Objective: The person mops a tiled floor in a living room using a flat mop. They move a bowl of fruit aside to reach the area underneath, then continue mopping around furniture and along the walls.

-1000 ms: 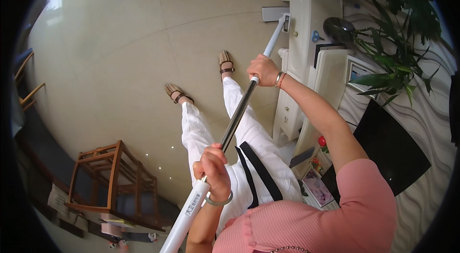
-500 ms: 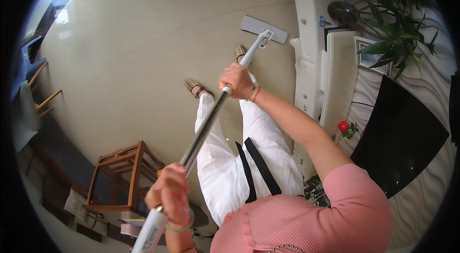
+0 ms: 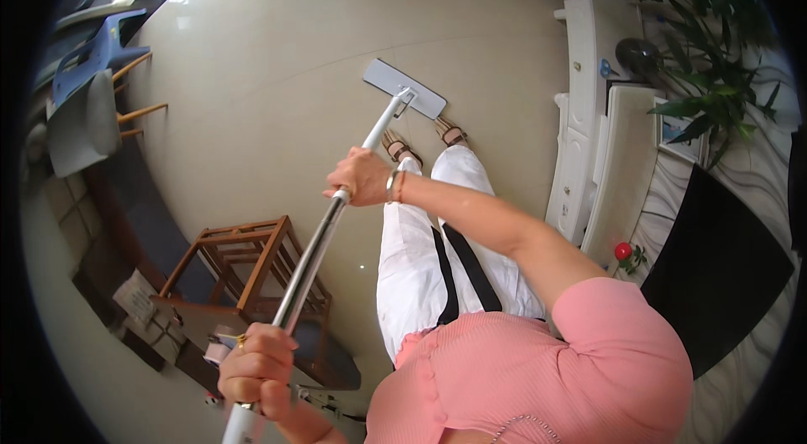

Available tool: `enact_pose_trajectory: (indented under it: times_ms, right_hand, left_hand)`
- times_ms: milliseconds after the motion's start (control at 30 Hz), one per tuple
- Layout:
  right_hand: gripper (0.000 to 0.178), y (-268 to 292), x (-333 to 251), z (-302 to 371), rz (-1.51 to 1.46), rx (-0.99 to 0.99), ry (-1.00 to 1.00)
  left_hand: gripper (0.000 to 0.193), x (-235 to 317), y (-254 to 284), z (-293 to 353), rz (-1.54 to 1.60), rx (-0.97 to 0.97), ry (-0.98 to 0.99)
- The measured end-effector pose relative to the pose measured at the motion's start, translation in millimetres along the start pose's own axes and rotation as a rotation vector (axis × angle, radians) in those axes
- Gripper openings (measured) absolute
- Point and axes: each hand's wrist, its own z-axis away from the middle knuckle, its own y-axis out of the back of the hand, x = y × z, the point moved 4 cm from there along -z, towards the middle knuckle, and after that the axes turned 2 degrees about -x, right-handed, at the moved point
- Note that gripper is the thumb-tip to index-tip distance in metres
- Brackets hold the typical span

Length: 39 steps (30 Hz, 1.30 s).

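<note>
A flat mop (image 3: 312, 261) with a white and silver pole slants from the lower left up to the middle of the head view. Its grey-white rectangular head (image 3: 382, 77) lies flat on the tiled floor, just ahead of my sandalled feet. Around the silver part near the pole's top end, my left hand (image 3: 257, 370) is closed, a gold ring on one finger. Further down the pole my right hand (image 3: 360, 177) grips it where silver meets white. Fingers of both hands wrap the pole.
To the right stand a white cabinet (image 3: 580, 108), a leafy plant (image 3: 714, 99) and a large black screen (image 3: 714, 276). A wooden-framed table (image 3: 244, 267) is at lower left. Chairs, one grey (image 3: 84, 125) and one blue (image 3: 105, 49), stand at the left. Pale tiles (image 3: 252, 133) cover the floor.
The mop head has slid left and a little nearer across the floor. Both hands have moved left and down with the pole. My feet now stand closer together.
</note>
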Motion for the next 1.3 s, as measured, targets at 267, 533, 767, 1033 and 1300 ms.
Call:
enact_pose_trajectory:
  times_ms: [267, 533, 767, 1033, 1300]
  right_hand:
    - [0.029, 107.7, 42.6, 67.4, 0.175, 0.183, 0.038]
    - [0.017, 209.1, 168.1, 166.3, 0.311, -0.059, -0.346]
    - [0.008, 170.4, 211.1, 159.2, 0.311, -0.157, -0.213]
    - [0.007, 21.2, 73.2, 78.4, 0.106, -0.059, -0.015]
    - [0.011, -131.5, -84.9, 37.2, -0.130, -0.270, 0.000]
  left_hand:
    - [0.037, -11.9, -85.0, 5.5, 0.254, 0.174, -0.139]
    - [0.037, -109.3, -233.8, -30.1, 0.274, -0.087, -0.245]
    - [0.032, -135.2, -209.2, -19.3, 0.237, -0.098, -0.184]
    - [0.033, -71.2, -63.3, 77.9, 0.084, -0.011, -0.038]
    - [0.034, 2.1, 30.7, 185.6, -0.114, 0.141, 0.142]
